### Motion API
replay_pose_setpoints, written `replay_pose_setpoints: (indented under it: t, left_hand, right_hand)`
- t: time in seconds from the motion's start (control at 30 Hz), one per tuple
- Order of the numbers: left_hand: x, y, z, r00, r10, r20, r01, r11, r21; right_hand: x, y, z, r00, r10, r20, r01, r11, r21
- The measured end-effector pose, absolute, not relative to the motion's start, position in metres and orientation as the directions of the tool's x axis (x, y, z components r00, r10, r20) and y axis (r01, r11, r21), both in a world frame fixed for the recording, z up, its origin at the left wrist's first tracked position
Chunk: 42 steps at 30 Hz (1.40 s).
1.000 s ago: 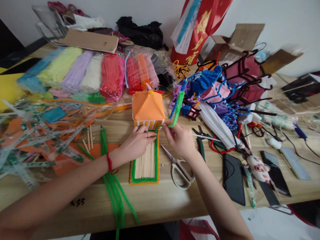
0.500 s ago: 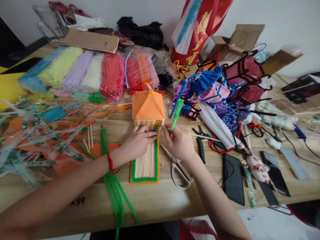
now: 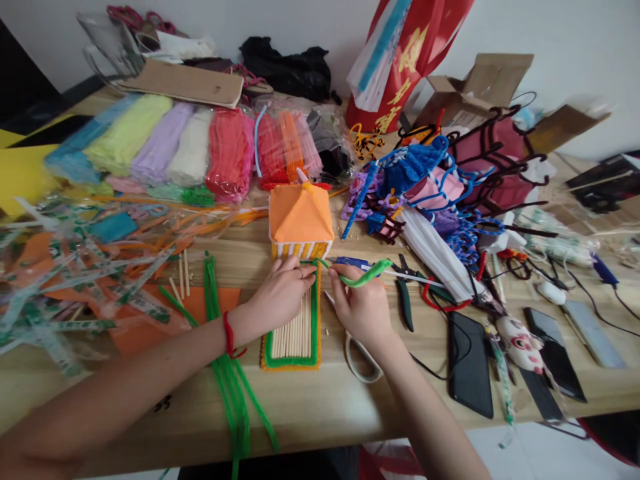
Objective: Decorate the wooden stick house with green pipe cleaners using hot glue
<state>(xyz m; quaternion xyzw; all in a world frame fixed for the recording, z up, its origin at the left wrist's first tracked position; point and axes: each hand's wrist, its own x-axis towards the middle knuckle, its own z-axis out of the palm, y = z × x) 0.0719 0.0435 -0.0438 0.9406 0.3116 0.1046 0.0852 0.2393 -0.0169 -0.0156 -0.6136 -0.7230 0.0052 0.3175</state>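
A model house with an orange pyramid roof and striped walls stands mid-table. In front of it lies a long panel of wooden sticks, edged in green and orange pipe cleaner. My left hand is closed over the panel's far end, its fingertips pressing a green pipe cleaner by the wall's base. My right hand pinches that green pipe cleaner, whose free end curves to the right above the knuckles. Just behind those fingers is a blue glue gun with a white stick. Scissors are partly hidden beneath my right hand.
Loose green pipe cleaners lie left of the panel, beyond them plastic scraps. Bundled pipe cleaners line the back. At right are pliers, phones, cords and blue pipe-cleaner work. A red bag stands behind.
My right hand has moved slightly toward me, and the pipe cleaner's free end has swung from upright down to the right. The blue glue gun has come into view.
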Motion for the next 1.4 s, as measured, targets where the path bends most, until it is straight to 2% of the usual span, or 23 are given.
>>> replay_pose_setpoints:
  t: [0.43,1.07,1.4]
  left_hand:
    - [0.080,0.032,-0.040,0.754,0.639,0.151,0.630,-0.769,0.109]
    - [0.090,0.037,-0.037,0.742,0.658,0.129,0.635,-0.751,0.182]
    - [0.087,0.036,-0.035,0.741,0.667,0.073,0.652,-0.742,0.158]
  right_hand:
    - [0.239,-0.018,-0.019,0.000,0.873,0.487,0.911,0.200,-0.360]
    - [0.235,-0.021,-0.012,0.001,0.853,0.523,0.928,0.194,-0.318]
    - [0.234,-0.023,-0.013,0.087,0.851,0.517,0.940,0.101,-0.325]
